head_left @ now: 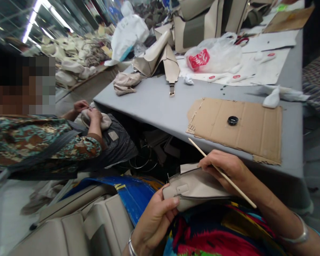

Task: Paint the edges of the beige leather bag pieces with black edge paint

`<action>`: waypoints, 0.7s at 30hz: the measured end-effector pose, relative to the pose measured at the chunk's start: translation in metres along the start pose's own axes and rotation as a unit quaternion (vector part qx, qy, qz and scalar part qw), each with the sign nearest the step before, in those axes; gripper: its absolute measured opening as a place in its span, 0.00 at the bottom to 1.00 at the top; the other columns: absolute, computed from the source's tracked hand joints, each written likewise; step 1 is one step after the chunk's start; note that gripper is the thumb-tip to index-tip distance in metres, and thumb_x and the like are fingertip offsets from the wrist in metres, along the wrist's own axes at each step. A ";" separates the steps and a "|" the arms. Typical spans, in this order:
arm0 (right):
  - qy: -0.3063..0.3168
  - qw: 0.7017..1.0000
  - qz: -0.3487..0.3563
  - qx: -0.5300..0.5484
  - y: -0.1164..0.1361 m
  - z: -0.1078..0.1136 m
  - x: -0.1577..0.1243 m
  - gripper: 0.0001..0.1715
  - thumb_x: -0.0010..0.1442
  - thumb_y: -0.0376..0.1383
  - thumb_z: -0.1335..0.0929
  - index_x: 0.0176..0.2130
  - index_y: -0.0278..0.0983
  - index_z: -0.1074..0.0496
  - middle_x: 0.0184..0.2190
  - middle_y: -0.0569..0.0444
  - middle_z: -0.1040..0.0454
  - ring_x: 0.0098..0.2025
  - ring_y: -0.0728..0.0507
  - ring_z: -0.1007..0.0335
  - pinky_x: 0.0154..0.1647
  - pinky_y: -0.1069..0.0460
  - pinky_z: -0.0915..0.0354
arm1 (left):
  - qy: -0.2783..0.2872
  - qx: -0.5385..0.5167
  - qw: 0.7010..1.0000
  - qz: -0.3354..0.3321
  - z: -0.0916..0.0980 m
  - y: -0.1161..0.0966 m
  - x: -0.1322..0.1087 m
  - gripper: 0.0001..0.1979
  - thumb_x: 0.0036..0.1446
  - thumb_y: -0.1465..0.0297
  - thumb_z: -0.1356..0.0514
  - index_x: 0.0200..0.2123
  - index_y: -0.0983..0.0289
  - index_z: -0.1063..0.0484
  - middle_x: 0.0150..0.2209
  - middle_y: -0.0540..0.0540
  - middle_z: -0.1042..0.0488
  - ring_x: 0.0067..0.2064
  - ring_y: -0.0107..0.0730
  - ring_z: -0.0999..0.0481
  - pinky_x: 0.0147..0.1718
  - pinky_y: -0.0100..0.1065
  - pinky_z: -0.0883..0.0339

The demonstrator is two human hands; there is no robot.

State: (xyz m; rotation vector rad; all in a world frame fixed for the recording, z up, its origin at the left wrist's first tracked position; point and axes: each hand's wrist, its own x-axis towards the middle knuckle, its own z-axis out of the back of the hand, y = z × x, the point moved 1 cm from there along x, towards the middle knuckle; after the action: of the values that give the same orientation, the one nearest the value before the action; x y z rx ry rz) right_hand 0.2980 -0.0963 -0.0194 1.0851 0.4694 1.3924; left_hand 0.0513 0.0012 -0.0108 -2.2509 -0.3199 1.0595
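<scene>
A beige leather bag with dark edges rests over my lap, tilted. My left hand pinches its left end, thumb on top beside a small stitched tab. At the bag's upper right side is my right hand, closed around a thin wooden stick. The stick slants from upper left to lower right, its pointed tip above the bag. Some right-hand fingers touch the bag, though their tips are partly hidden. On the table ahead, a small black round dish sits on a flat piece of cardboard.
The grey table has its near edge just beyond the bag. Plastic bags, a white bottle and beige bag parts lie on it. A co-worker sits at left. Finished-looking beige bags fill a blue-lined container at lower left.
</scene>
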 end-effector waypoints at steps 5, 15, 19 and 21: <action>0.028 0.999 0.021 0.033 0.000 0.005 0.003 0.10 0.69 0.29 0.37 0.39 0.38 0.26 0.36 0.51 0.24 0.38 0.45 0.28 0.40 0.51 0.33 | -0.002 -0.085 0.993 0.080 0.009 -0.001 -0.001 0.16 0.61 0.63 0.33 0.47 0.67 0.21 0.49 0.65 0.19 0.51 0.50 0.20 0.51 0.45 0.27; 0.051 0.998 0.023 0.029 -0.003 0.013 0.002 0.06 0.68 0.31 0.32 0.42 0.40 0.25 0.38 0.52 0.25 0.41 0.44 0.28 0.43 0.51 0.31 | 0.018 -0.107 0.983 0.150 0.002 0.016 0.009 0.17 0.52 0.66 0.28 0.44 0.66 0.20 0.39 0.58 0.17 0.39 0.40 0.18 0.41 0.35 0.25; 0.047 0.999 -0.001 0.013 -0.007 0.019 0.003 0.12 0.65 0.30 0.29 0.48 0.41 0.25 0.43 0.51 0.25 0.45 0.44 0.27 0.47 0.50 0.31 | 0.031 -0.121 0.983 0.135 0.001 0.015 0.012 0.18 0.51 0.64 0.27 0.44 0.67 0.19 0.39 0.58 0.16 0.37 0.37 0.19 0.39 0.34 0.24; 0.064 0.998 0.001 0.009 -0.008 0.022 0.004 0.13 0.66 0.29 0.31 0.49 0.41 0.26 0.44 0.52 0.25 0.45 0.44 0.27 0.48 0.51 0.31 | 0.039 -0.120 0.982 0.139 0.001 0.015 0.013 0.16 0.53 0.64 0.27 0.43 0.67 0.19 0.39 0.59 0.16 0.39 0.38 0.18 0.42 0.35 0.24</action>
State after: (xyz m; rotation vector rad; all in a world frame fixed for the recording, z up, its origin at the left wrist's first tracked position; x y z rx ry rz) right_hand 0.3213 -0.0981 -0.0141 1.0145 0.5752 1.4685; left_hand 0.0585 -0.0043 -0.0288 -2.6040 -0.1042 1.1180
